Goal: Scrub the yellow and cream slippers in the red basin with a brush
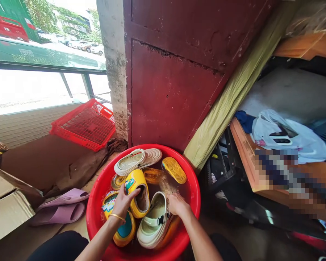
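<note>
A red basin [192,217] of brownish water holds several shoes. My left hand [122,201] is closed around the rim of a yellow slipper [138,177] with a green cartoon figure, its opening turned towards me. My right hand [178,204] is curled beside a pale clog [152,224] with a black buckle; its fingertips are hidden. A blurred brownish streak [166,183], brush or stirred water, lies just beyond it. Under my left wrist rests another yellow slipper [125,232] with a teal insole. Cream clogs [130,162] and an upturned yellow sole [175,170] float at the far side.
Pink slides [67,212] lie on the floor left of the basin, near a cardboard box [38,166]. A red crate [84,125] stands behind them. The dark red door [168,98] rises behind the basin. To the right is a wooden shelf [244,152] with a plastic bag [282,134].
</note>
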The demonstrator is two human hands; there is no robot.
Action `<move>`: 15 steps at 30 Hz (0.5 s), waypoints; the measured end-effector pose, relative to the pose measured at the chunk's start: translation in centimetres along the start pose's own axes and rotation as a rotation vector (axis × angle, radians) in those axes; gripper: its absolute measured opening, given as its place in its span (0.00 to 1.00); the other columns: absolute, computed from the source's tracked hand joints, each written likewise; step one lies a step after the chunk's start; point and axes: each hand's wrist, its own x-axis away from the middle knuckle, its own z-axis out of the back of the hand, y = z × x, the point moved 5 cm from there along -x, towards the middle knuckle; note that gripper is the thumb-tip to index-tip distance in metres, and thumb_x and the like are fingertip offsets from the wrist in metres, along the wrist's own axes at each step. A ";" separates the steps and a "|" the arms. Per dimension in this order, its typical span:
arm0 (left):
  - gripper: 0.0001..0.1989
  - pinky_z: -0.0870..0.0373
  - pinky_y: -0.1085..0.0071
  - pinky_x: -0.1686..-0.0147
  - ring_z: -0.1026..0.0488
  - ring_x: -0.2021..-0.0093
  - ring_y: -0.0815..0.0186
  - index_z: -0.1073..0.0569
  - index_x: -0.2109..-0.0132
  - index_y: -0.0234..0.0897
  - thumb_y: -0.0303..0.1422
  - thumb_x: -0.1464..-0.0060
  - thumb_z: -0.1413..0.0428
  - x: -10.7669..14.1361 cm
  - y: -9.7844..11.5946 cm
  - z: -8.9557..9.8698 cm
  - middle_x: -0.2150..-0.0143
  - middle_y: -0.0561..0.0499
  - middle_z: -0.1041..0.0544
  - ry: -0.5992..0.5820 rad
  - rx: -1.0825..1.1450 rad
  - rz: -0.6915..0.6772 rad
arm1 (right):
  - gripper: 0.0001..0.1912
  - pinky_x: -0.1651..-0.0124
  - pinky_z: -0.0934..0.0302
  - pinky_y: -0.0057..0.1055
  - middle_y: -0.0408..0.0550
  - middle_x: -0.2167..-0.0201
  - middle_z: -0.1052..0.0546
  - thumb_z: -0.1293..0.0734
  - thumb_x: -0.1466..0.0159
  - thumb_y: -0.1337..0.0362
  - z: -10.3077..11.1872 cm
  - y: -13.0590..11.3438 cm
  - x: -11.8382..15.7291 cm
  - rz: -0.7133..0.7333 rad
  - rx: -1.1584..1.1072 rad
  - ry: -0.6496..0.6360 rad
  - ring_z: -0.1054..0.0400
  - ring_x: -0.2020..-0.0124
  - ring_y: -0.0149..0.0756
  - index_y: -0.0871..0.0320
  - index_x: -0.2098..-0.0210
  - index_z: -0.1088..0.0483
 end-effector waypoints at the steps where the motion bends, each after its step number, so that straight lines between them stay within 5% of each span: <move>1: 0.32 0.33 0.54 0.37 0.31 0.35 0.47 0.28 0.43 0.39 0.42 0.56 0.34 0.0 0.0 -0.2 0.40 0.41 0.24 -0.029 0.024 0.007 | 0.23 0.43 0.36 0.42 0.62 0.49 0.21 0.39 0.37 0.74 -0.1 -0.1 0.0 -0.015 0.001 0.007 0.27 0.44 0.49 0.60 0.45 0.24; 5: 0.19 0.22 0.57 0.51 0.22 0.46 0.48 0.23 0.54 0.42 0.45 0.50 0.39 0.2 -0.4 -0.7 0.51 0.41 0.18 -0.096 0.105 0.103 | 0.30 0.40 0.37 0.45 0.65 0.43 0.25 0.43 0.36 0.75 0.6 0.1 0.9 -0.049 -0.003 0.055 0.30 0.41 0.52 0.61 0.35 0.32; 8: 0.20 0.21 0.58 0.55 0.19 0.50 0.50 0.25 0.52 0.41 0.45 0.49 0.38 0.3 -0.7 -0.4 0.52 0.42 0.18 -0.073 0.176 0.158 | 0.34 0.38 0.40 0.42 0.62 0.39 0.27 0.43 0.36 0.75 2.0 0.7 2.7 -0.007 -0.023 0.070 0.31 0.39 0.49 0.58 0.30 0.39; 15: 0.24 0.23 0.62 0.51 0.19 0.54 0.59 0.30 0.46 0.41 0.43 0.47 0.36 -0.1 -1.6 -1.4 0.52 0.46 0.18 0.046 0.352 0.146 | 0.31 0.35 0.42 0.37 0.50 0.37 0.27 0.40 0.35 0.67 3.9 -1.3 8.8 0.333 -0.306 -0.014 0.34 0.37 0.43 0.52 0.33 0.35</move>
